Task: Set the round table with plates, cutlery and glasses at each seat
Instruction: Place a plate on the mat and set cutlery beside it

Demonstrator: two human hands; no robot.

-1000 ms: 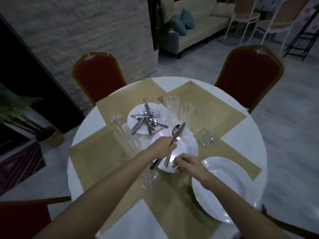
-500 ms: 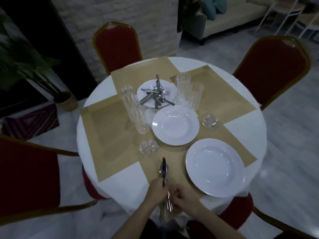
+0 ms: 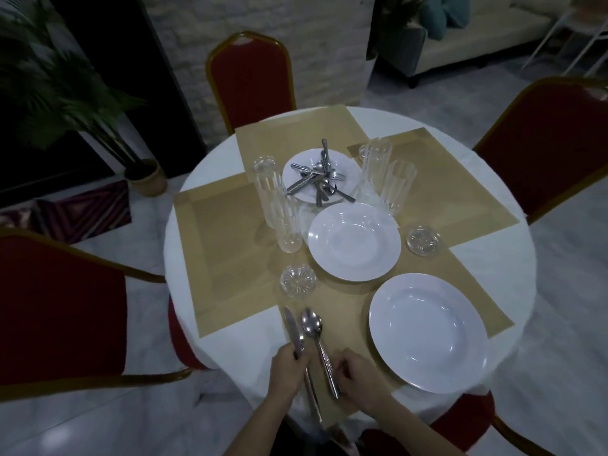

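Head view shows left hand (image 3: pixel 289 360) fingers pinching the knife (image 3: pixel 296 337), right hand (image 3: pixel 358 370) fingers pinching the spoon (image 3: pixel 317 340), both pointing away, left of the plate (image 3: pixel 427 330).

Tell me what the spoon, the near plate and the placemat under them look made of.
Spoon: polished metal, likely steel; bright mirror glints.
Near plate: glossy white, ceramic or melamine; can't tell which.
Placemat: matte tan, finely woven-looking texture, possibly vinyl or fibre.

Both bare forearms reach forward from bottom edge, converging. Left hand (image 3: pixel 287 363) knuckles up, fingers curled closed around knife (image 3: pixel 297 343). Right hand (image 3: pixel 360 373) just beside it, fingers pinching spoon (image 3: pixel 317 340) handle.
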